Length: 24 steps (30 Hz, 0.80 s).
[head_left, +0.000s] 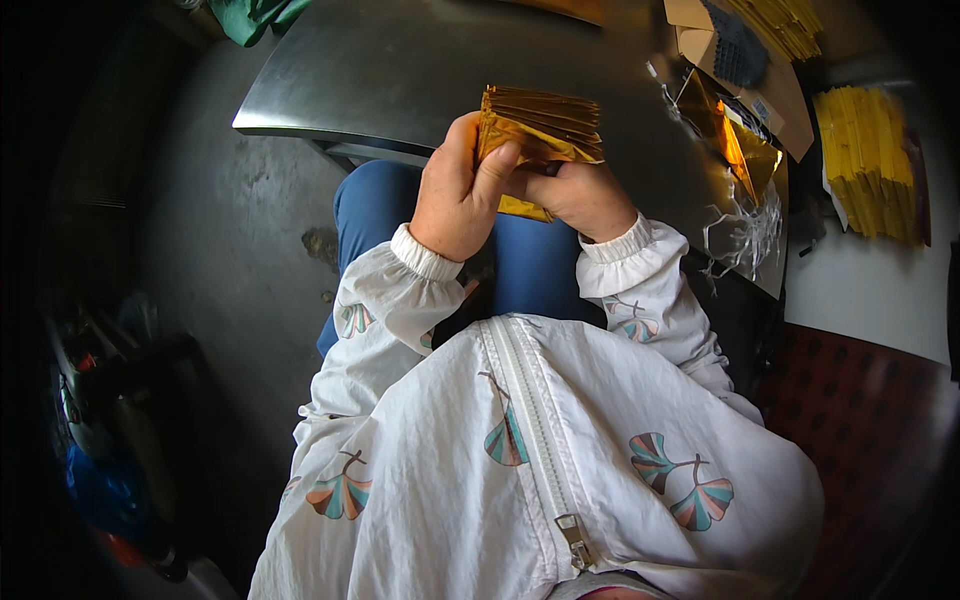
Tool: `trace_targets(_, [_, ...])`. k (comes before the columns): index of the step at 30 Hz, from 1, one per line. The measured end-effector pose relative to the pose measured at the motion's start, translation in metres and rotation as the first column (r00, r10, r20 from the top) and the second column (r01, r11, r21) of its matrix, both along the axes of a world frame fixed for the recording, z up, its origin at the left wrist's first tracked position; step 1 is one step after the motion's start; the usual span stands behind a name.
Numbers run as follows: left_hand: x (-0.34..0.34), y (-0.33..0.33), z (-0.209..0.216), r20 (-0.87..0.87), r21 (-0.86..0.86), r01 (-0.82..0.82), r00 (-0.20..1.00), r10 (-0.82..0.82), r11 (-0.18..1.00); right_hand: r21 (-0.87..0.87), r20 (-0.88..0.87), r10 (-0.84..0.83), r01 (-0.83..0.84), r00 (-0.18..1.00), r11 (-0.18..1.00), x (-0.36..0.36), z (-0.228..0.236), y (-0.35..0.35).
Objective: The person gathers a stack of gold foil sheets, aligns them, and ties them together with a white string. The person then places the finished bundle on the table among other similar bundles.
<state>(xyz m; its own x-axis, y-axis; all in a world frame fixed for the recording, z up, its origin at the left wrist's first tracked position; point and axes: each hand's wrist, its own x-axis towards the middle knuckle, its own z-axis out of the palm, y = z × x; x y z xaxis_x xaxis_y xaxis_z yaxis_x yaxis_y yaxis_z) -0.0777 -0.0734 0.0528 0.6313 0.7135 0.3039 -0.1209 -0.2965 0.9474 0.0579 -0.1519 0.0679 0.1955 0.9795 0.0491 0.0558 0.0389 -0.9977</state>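
Observation:
Both my hands hold a thick stack of gold foil paper above my lap, close to the table's near edge. My left hand grips the stack's left side, thumb pressed against the front and fingers behind. On the right, my right hand is closed on the lower right part of the stack, its fingertips partly hidden by the paper. The upper edges of the sheets fan out in many thin layers. Below my hands a yellow lower part of the stack shows.
A dark metal table stretches ahead. On its right lie gold foil sheets, a bundle of white strings and a cardboard box. Yellow paper bundles rest on a white surface at far right. Green cloth hangs at upper left.

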Motion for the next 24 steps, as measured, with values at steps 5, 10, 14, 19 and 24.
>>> trace_targets(5, [-0.008, -0.001, -0.005, -0.090, -0.086, 0.003, 0.996, -0.011, 0.996, 0.096, -0.111, 0.042, -0.032, 0.993, 0.995, -0.003, -0.006, -0.005])
trace_targets(10, [0.002, -0.006, -0.002, 0.053, -0.125, 0.034, 0.998, -0.028, 0.992, 0.214, 0.055, -0.109, 0.095, 0.993, 0.972, -0.004, -0.011, -0.003])
trace_targets(14, [0.009, -0.012, 0.002, 0.050, -0.052, -0.016, 0.999, 0.018, 0.998, 0.262, 0.085, -0.148, 0.121, 0.985, 0.957, 0.001, -0.005, -0.006])
trace_targets(19, [0.015, -0.012, 0.001, 0.070, -0.006, 0.017, 0.997, -0.016, 1.000, 0.268, 0.097, -0.210, 0.178, 0.973, 0.947, 0.000, -0.001, -0.013])
trace_targets(24, [0.025, -0.017, 0.000, 0.045, -0.214, 0.100, 0.995, -0.093, 0.972, 0.272, 0.154, -0.247, 0.199, 0.957, 0.941, 0.012, -0.006, -0.038])
